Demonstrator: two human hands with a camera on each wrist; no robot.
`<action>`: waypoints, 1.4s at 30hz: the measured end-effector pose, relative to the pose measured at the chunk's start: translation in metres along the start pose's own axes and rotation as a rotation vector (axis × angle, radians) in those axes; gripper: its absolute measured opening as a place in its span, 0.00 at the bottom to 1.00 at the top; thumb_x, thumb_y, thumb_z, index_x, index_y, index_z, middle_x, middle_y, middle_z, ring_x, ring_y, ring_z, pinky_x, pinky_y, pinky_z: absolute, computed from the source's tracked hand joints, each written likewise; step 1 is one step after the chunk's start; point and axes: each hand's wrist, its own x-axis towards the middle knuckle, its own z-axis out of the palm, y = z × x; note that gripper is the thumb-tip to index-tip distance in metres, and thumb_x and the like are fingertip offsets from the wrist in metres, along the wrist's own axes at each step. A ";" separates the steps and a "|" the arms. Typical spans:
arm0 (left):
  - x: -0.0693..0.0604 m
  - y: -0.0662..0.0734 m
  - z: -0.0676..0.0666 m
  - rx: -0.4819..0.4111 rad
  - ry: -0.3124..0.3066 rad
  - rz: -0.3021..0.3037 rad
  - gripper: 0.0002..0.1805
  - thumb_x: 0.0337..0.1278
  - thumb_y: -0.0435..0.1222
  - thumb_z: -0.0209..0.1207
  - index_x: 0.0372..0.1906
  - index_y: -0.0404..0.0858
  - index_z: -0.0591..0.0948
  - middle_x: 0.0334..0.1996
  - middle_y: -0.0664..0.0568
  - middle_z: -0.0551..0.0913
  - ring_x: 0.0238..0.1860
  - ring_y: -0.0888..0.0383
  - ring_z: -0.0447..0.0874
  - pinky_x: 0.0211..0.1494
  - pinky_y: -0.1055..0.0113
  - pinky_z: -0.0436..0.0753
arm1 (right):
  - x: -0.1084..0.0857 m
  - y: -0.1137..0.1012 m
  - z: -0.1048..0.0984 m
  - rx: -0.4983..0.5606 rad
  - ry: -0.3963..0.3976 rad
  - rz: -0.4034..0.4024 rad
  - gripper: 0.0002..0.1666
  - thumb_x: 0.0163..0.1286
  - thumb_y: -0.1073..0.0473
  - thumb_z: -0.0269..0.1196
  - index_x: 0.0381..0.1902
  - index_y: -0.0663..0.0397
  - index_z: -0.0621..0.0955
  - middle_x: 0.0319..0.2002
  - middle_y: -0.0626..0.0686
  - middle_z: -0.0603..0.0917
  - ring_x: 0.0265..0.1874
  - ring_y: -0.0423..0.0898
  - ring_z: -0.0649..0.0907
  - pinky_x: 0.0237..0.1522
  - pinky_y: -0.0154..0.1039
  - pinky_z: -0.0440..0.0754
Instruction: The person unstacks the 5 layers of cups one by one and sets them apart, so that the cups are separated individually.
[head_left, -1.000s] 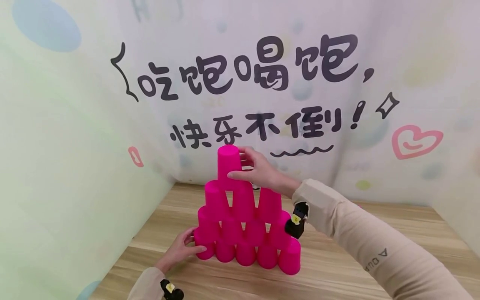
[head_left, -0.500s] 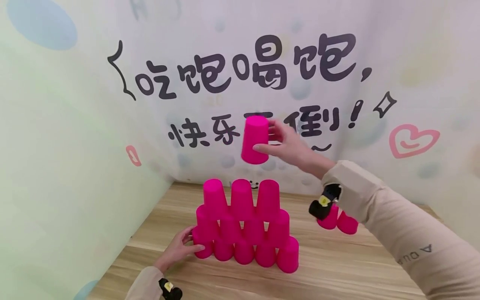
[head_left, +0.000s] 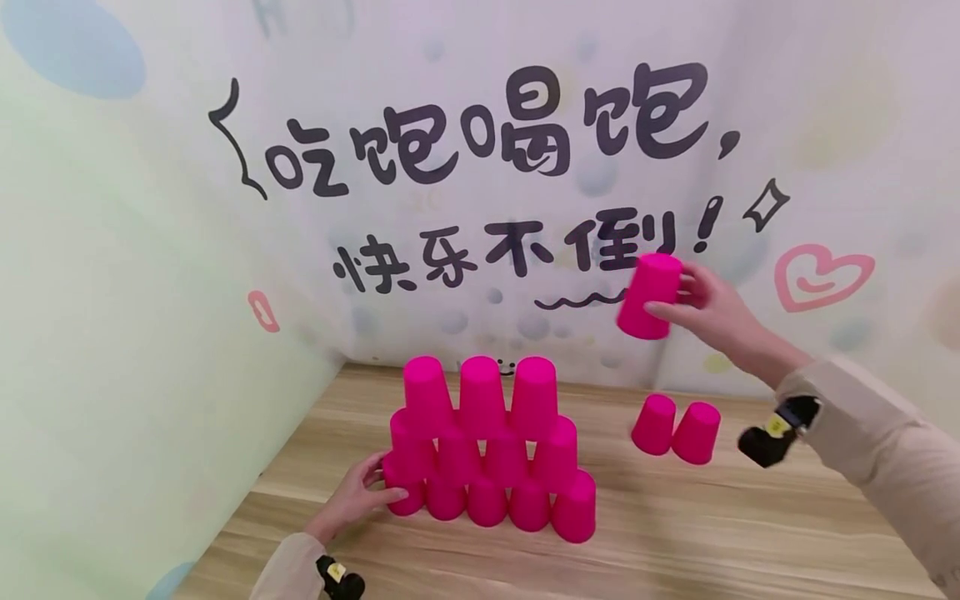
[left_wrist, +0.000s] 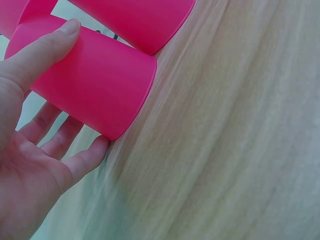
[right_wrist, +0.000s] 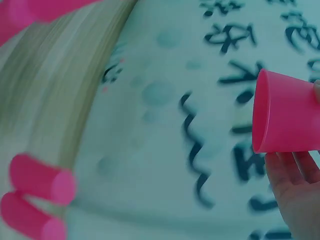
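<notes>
In the air above the table's right side, my right hand [head_left: 716,308] holds a pink cup [head_left: 649,297] between thumb and fingers. The cup is upside down and slightly tilted; its open rim shows in the right wrist view. At the left, my left hand [head_left: 362,498] holds the leftmost bottom cup [left_wrist: 95,75] of a cup stack [head_left: 483,458], thumb on one side and fingers round the other. Three rows of inverted pink cups make up this stack, with three cups on top. Its top cup nearest the right side [head_left: 536,400] stands uncovered.
Two inverted pink cups [head_left: 696,433] stand side by side on the wooden table [head_left: 675,533], right of the stack and below the held cup. A printed cloth wall [head_left: 480,50] rises behind the table, another pale wall [head_left: 135,333] at the left.
My right hand has lifted the single top cup off the stack and carried it up and to the right, above the two separate cups. The left hand has stayed at the bottom left cup.
</notes>
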 end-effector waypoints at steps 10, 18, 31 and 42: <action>0.001 0.001 -0.003 0.006 0.001 0.000 0.32 0.43 0.32 0.65 0.56 0.30 0.66 0.49 0.39 0.72 0.50 0.44 0.72 0.49 0.59 0.75 | -0.045 0.104 -0.035 -0.110 0.077 0.106 0.42 0.60 0.47 0.58 0.64 0.60 0.53 0.53 0.61 0.66 0.41 0.41 0.72 0.34 0.29 0.76; 0.002 0.002 -0.006 0.007 -0.001 0.021 0.31 0.43 0.31 0.65 0.55 0.29 0.67 0.49 0.39 0.72 0.49 0.45 0.72 0.46 0.67 0.76 | -0.069 0.162 -0.037 -0.065 0.160 0.177 0.43 0.62 0.48 0.57 0.62 0.68 0.51 0.45 0.44 0.68 0.36 0.27 0.68 0.30 0.22 0.74; 0.000 0.001 -0.002 -0.019 -0.007 -0.005 0.32 0.43 0.32 0.65 0.56 0.29 0.66 0.49 0.38 0.72 0.49 0.44 0.72 0.46 0.68 0.76 | -0.070 0.351 -0.022 -0.038 0.289 0.305 0.55 0.53 0.39 0.61 0.66 0.63 0.48 0.56 0.69 0.63 0.45 0.50 0.72 0.29 0.25 0.76; 0.002 0.001 0.001 -0.035 -0.031 0.003 0.32 0.44 0.31 0.64 0.56 0.28 0.65 0.49 0.38 0.72 0.50 0.45 0.72 0.46 0.69 0.76 | -0.099 0.277 0.006 0.001 0.200 0.455 0.55 0.57 0.44 0.60 0.63 0.72 0.42 0.58 0.75 0.54 0.54 0.70 0.60 0.50 0.56 0.69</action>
